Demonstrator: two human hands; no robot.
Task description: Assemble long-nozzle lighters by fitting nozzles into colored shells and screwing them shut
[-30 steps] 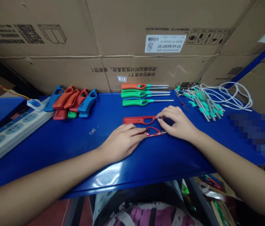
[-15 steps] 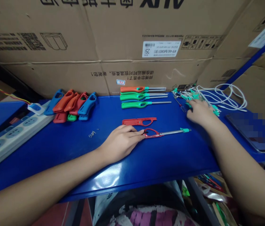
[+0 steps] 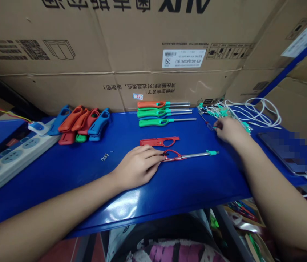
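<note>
Pinning the half-built red lighter [image 3: 188, 155] flat on the blue bench [image 3: 68, 171] with my left hand [image 3: 138, 166], fingers spread over its handle, I've got my right hand [image 3: 228, 129] curled at the small screwdriver [image 3: 207, 123] — grip unclear — so fastening the loose red shell [image 3: 159, 141] probably follows.

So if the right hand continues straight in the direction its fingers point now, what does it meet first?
The right hand points up-left toward the table's back. Its fingertips already seem to touch the small blue-handled screwdriver, so that comes first. Past it the table looks bare up to the cardboard box, though depth is unclear.
</note>
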